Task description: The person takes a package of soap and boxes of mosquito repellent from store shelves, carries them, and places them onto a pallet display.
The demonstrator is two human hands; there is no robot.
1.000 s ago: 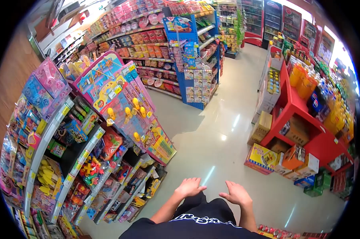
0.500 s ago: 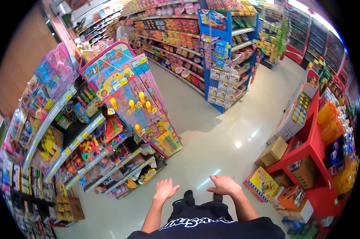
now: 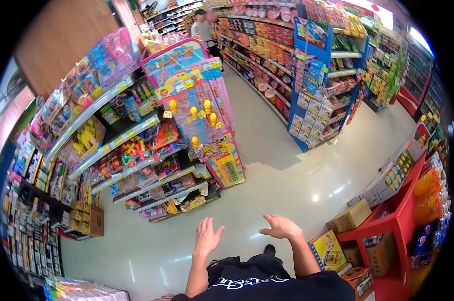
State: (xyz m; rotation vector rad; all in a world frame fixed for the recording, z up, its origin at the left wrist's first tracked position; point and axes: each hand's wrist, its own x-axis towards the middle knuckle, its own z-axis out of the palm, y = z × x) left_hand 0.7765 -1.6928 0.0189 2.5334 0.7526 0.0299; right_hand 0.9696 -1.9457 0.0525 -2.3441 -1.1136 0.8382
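Observation:
My left hand (image 3: 207,237) is held out over the tiled floor, palm turned inward, fingers stretched and holding nothing. To its right, my right hand (image 3: 281,227) hovers at about the same height, empty, with the thumb apart from the fingers. Neither hand touches anything. Below them show my dark shirt with white lettering (image 3: 254,282) and one dark shoe (image 3: 270,249). Nearest to my left hand is the low end of a toy shelf (image 3: 186,193); a yellow printed carton (image 3: 330,252) stands nearest to my right hand.
A pink toy display (image 3: 219,115) with yellow hanging toys stands ahead left. A blue-ended snack shelf (image 3: 302,125) borders the aisle, where a person (image 3: 203,31) stands far back. At right are a red stand (image 3: 395,231) with bottles and a brown box (image 3: 348,216). Tiled floor (image 3: 272,185) runs between.
The view has swung left, so the shelves appear further right. A person in the far aisle shows more fully. Both hands stay raised and empty, the left one turned more upright.

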